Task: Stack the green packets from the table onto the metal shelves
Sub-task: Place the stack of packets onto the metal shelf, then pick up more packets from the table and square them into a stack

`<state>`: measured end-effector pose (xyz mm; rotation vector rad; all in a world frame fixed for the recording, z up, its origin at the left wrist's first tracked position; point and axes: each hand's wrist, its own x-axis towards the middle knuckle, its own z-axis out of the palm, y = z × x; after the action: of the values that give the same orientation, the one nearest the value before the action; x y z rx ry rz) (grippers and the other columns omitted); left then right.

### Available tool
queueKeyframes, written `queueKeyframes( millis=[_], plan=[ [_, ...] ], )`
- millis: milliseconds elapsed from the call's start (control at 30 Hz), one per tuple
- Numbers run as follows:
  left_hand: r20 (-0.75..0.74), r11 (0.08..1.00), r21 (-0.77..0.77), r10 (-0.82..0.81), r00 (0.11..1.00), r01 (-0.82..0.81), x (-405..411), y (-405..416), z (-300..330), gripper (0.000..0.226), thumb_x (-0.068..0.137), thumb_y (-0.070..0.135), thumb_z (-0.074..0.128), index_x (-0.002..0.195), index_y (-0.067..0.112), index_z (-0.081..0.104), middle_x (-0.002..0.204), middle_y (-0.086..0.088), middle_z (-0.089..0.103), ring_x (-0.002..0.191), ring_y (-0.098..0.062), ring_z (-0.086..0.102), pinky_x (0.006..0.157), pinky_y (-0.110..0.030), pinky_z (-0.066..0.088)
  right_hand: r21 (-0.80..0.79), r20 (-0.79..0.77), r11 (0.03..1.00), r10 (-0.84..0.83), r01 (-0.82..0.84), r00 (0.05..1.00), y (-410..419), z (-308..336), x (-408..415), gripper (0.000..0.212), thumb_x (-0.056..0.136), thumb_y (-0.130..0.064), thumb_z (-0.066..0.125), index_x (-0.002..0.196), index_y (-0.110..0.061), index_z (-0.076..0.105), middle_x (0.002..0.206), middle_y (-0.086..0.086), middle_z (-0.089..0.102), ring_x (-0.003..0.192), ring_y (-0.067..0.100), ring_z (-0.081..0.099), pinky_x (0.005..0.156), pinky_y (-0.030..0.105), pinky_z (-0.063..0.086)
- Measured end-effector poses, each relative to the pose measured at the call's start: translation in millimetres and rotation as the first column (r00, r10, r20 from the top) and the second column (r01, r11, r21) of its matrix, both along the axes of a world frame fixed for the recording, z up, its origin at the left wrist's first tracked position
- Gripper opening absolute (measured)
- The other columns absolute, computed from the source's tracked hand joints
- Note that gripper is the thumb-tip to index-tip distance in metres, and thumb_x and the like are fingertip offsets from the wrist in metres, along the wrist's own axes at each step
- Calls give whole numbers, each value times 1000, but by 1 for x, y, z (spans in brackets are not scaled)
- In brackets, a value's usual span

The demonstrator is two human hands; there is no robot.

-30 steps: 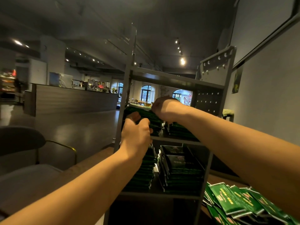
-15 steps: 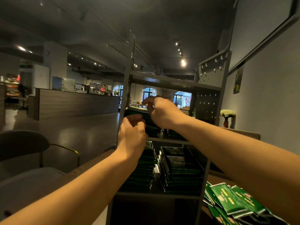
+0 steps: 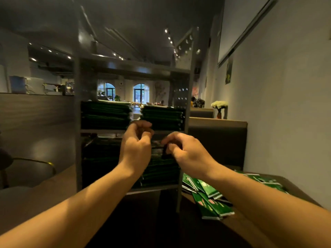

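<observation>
Left hand: the left hand (image 3: 137, 149) is raised in front of the metal shelves (image 3: 186, 122), level with the lower shelf; its fingers (image 3: 143, 127) are curled loosely and nothing shows inside them.
Right hand: the right hand (image 3: 188, 153) is beside it, also at the lower shelf; its fingers curl downward, and a dark shape sits under them against the stacked packets. Whether they are grasping it cannot be told; the picture is blurred there.
Upper shelf: two stacks of green packets, a left stack (image 3: 105, 115) and a right stack (image 3: 163, 117), stand side by side with a gap between them.
Lower shelf: more dark green packets (image 3: 161, 174) are piled here, partly hidden behind both hands.
Loose packets: a heap of green packets (image 3: 209, 199) lies on the brown surface (image 3: 238, 228), just right of the shelf leg, some overlapping.
Background: white flowers (image 3: 219, 104) in a small vase stand on a ledge by the right wall; a curved chair (image 3: 32, 167) is at the left.
</observation>
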<state>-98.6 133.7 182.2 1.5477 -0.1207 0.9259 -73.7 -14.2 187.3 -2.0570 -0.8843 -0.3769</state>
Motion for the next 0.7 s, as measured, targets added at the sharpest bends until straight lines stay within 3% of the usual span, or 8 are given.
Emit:
queueKeyframes(
  millis=[167, 367, 433, 533, 700],
  plan=[
    [22, 976, 134, -176, 984, 171, 14, -75, -46, 20, 78, 16, 47, 93, 24, 58, 83, 2, 60, 71, -12, 57, 67, -32, 48, 46, -109, 993, -99, 104, 989, -76, -50, 7, 18, 98, -16, 50, 106, -24, 64, 97, -2, 67, 93, 12, 63, 89, 42, 53],
    [-34, 939, 176, -294, 955, 295, 37, -159, -109, 24, 93, 2, 48, 92, 25, 55, 86, 4, 58, 69, -5, 57, 59, -20, 48, 61, -241, 966, -228, 249, 943, -154, -109, 8, 20, 100, -18, 47, 104, -28, 64, 96, -5, 67, 89, 8, 64, 80, 30, 55],
    [-61, 935, 166, -308, 949, 314, 48, -187, -132, 18, 93, 6, 48, 92, 23, 55, 85, 4, 57, 64, -9, 53, 55, -25, 43, 68, -327, 956, -249, 286, 912, -179, -130, 13, 22, 99, -16, 47, 103, -28, 65, 97, -5, 68, 90, 8, 65, 79, 27, 54],
    [-82, 938, 179, -288, 954, 298, 65, -216, -164, 19, 92, 5, 52, 91, 24, 55, 87, 10, 58, 66, -7, 53, 57, -25, 41, 68, -390, 914, -344, 399, 854, -208, -157, 28, 22, 98, -13, 46, 101, -24, 65, 86, -3, 66, 76, 8, 60, 67, 23, 47],
    [-175, 920, 215, -294, 940, 327, 89, -236, -205, 33, 88, -2, 50, 85, 31, 52, 83, 11, 60, 72, 0, 57, 58, -12, 43, 71, -486, 818, -471, 571, 736, -236, -192, 62, 25, 97, -9, 45, 99, -23, 64, 84, -1, 66, 47, 1, 45, 47, 19, 39]
  ],
)
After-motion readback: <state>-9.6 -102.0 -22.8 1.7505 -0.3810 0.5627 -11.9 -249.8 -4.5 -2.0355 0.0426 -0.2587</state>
